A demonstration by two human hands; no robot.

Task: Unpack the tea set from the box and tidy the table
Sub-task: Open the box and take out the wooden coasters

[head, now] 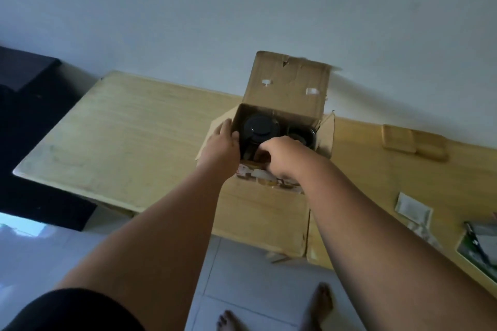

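Observation:
An open cardboard box [290,83] stands on the wooden table [129,137], its back flap upright against the wall. Inside sits a dark teapot with a round black lid [259,126], and a dark cup [301,134] lies to its right. My left hand [223,140] rests on the box's left wall, fingers over the rim, thumb toward the teapot. My right hand [282,157] reaches into the box with fingers curled down beside the teapot; what they grip is hidden.
Two small wooden trays [414,142] lie at the back right of the table. A white packet [412,207] and a plastic bag with papers [481,244] lie near the right edge. Dark furniture [24,94] stands to the left. My bare feet [317,306] stand on the tiled floor.

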